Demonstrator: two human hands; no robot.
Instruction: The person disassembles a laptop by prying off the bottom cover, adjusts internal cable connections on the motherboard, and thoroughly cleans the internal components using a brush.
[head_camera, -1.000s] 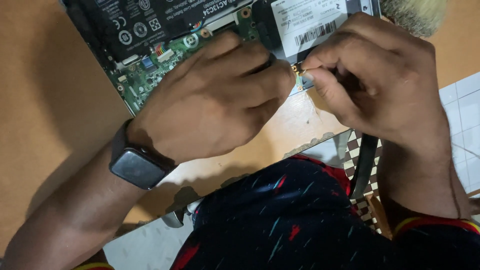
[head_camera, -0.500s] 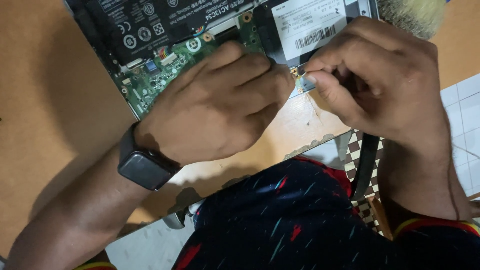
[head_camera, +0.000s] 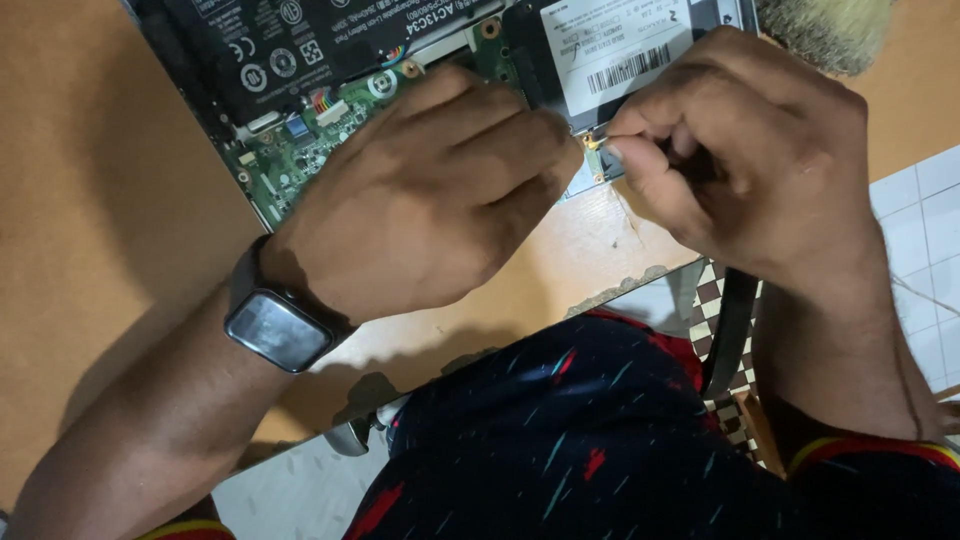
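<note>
With the laptop (head_camera: 300, 110) lying open-backed at the far edge of the table (head_camera: 90, 200), both hands are bunched together over its near corner. Left hand (head_camera: 430, 200): fingers curled, knuckles up, fingertips pressed down on the green board (head_camera: 300, 160) just beside the drive (head_camera: 610, 50); whether it pinches anything underneath, can't tell. Right hand (head_camera: 740, 160): closed into a loose fist, thumb and forefinger pinched tight on something small at the drive's near corner, where a bit of gold and grey shows between the two hands (head_camera: 597, 160); the thing itself is too hidden to name. One drive, silver with one white label, sits at the laptop's right end. One black battery (head_camera: 280, 40) fills the left part, touching the board. One watch (head_camera: 275, 325), dark, square face, on the left wrist. One brush (head_camera: 825, 30) with pale bristles lies beyond the right hand, at the top edge. Person's lap, dark patterned cloth, sits below the table edge; tiled floor shows at the right.
</note>
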